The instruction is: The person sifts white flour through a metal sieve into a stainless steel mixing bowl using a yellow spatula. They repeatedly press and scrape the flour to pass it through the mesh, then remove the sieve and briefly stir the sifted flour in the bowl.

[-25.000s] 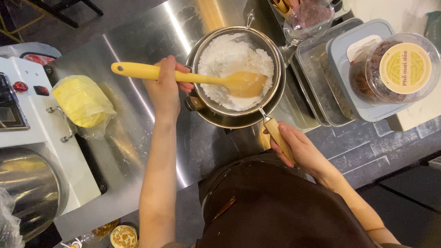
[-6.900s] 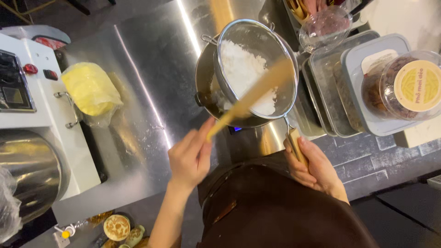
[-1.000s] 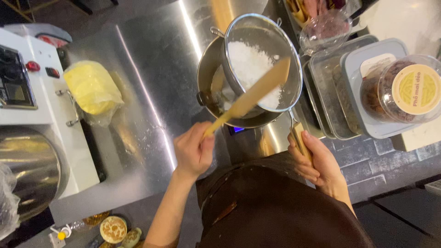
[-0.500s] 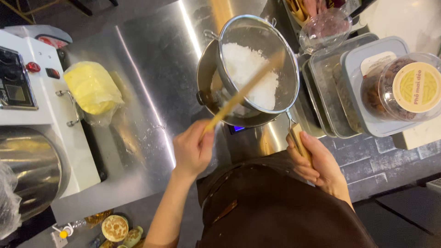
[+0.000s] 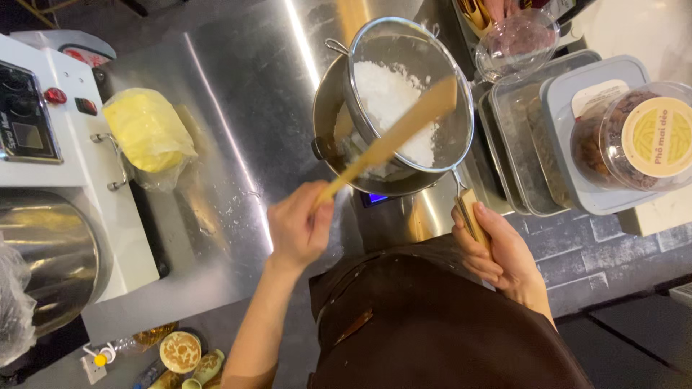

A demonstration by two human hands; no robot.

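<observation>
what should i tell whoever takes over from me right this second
Left hand: gripping the yellow spatula, blade angled into the sieve.
Right hand: holding the sieve's wooden handle, sieve tilted over the metal bowl.
White powder: a heap sits in the mesh, not yet through.
How much has landed in the bowl cannot be seen.
Left to do: press the remaining heap through.

spatula (image 5: 393, 137) blurred, sieve handle (image 5: 472, 216) mostly hidden, bowl (image 5: 333, 115) perhaps half-covered
</observation>
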